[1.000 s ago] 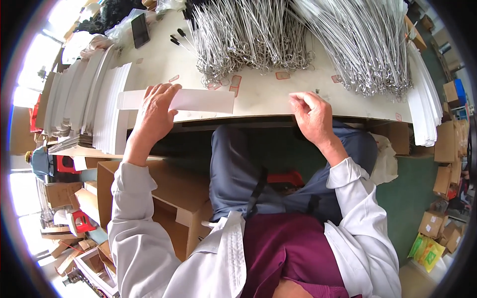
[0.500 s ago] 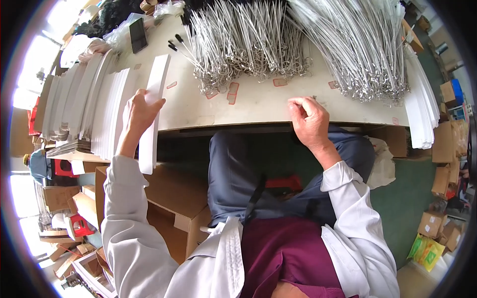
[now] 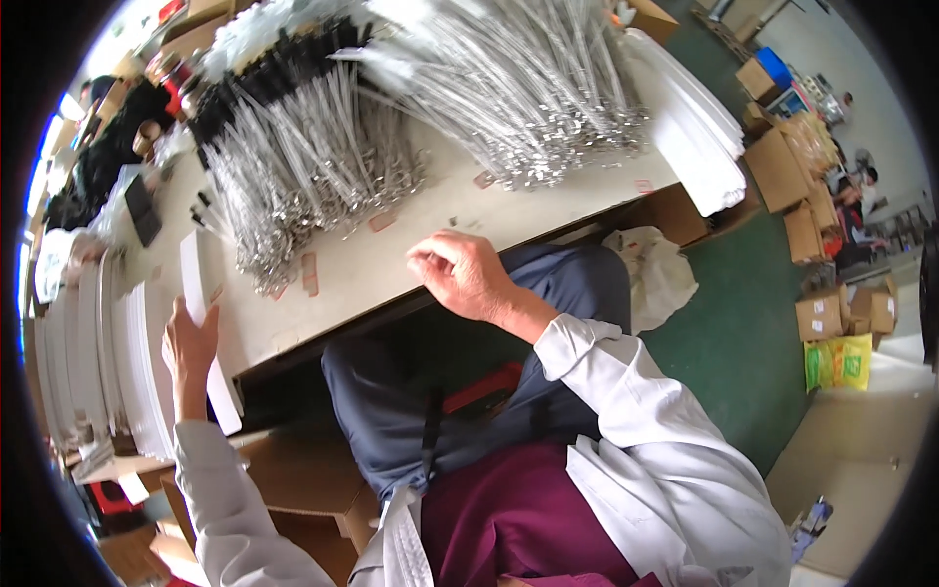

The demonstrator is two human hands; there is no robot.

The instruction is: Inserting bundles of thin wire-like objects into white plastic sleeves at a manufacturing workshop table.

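My left hand (image 3: 191, 342) is at the table's left part, closed at the edge of a long narrow white strip (image 3: 196, 269). Its thumb lies over the strip, whose near end juts past the table edge. My right hand (image 3: 465, 274) hovers by the table's front edge, fingers curled in and nothing visible sticking out of them. Beyond the hands lies a heap of thin metal wires (image 3: 313, 147) with looped near ends and black far ends. A second heap of looped wires (image 3: 528, 88), paler at the far end, fans out to its right.
Stacked white strips (image 3: 142, 372) stand left of my left hand; another white stack (image 3: 690, 127) sits at the table's right end. A dark phone (image 3: 143, 210) lies at the far left. Below are an open cardboard box (image 3: 303, 479) and a white bag (image 3: 650, 279).
The view has swung toward the right, so the table appears tilted and shifted left. My left hand stays at the same white strip; my right hand stays curled near the table edge.
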